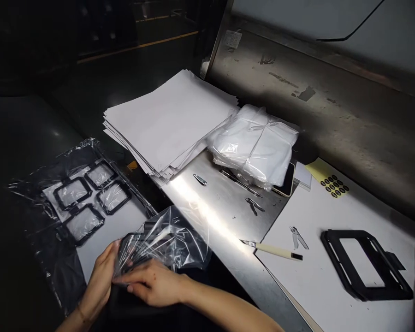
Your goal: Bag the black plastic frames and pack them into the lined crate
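Observation:
In front of me is a clear plastic bag with a dark, flat part showing through it, probably a black frame. My left hand is closed around the near left edge of the bagged part. My right hand lies across the front of the bag, its fingers closed on the plastic near the left hand's fingertips. Just beyond the left hand, several black frames rest on a white sheet wrapped in clear film. A single unbagged black plastic frame lies on white paper to the far right.
A stack of white paper stands at the back beside a tied bundle of plastic bags. On the metal table lie a pen, small nippers and a cream-handled knife. Yellow stickers sit at the right.

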The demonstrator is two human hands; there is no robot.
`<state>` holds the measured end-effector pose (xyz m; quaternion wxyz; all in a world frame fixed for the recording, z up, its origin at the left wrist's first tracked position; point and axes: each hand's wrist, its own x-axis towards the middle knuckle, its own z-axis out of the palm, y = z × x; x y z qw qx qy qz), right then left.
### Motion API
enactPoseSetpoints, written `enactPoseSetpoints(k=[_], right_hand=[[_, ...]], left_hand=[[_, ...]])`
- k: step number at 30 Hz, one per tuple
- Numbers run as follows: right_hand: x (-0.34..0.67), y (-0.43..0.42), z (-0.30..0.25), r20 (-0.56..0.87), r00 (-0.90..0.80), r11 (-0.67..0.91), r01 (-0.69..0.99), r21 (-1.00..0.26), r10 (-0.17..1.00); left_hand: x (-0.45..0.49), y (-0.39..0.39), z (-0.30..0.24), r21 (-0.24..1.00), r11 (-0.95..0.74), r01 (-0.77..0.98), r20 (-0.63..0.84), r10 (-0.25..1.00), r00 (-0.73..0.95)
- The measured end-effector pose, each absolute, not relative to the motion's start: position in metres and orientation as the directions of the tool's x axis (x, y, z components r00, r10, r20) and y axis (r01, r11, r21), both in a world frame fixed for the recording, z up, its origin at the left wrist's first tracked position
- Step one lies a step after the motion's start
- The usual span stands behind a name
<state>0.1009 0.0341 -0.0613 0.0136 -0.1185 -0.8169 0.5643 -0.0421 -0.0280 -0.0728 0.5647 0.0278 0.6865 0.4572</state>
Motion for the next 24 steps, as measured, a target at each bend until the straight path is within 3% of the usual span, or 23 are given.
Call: enactPoseSetpoints(k=[4,7,11,18,24], right_hand=[[0.116,0.027,-0.062,-0.318,-0.94,0.438,0.34,-0.832,0.126],[0.118,0.019,-0.063,-0.349,-0.933,0.535,0.34,-0.774,0.088],[0.11,0.015,-0.059,-0.301,-0.953,0.669,0.252,-0.699,0.045],[0.097,0.027,-0.028,-0.11,-0.992,0.803,0.114,-0.585,0.061],[0.09,0.024,-0.023,0.108,-0.989,0.886,0.043,-0.461,0.104]], left_hand=[[-0.041,-0.054,-0.085,0.587,0.613,-0.529,-0.807,0.499,-0.318],[-0.047,-0.072,-0.093,0.569,0.672,-0.474,-0.822,0.486,-0.298],[-0.061,-0.086,-0.093,0.601,0.754,-0.265,-0.788,0.502,-0.357],[-0.081,-0.082,-0.076,0.666,0.712,0.221,-0.561,0.674,-0.482],[-0.09,-0.068,-0.071,0.658,0.696,0.286,-0.589,0.713,-0.379]])
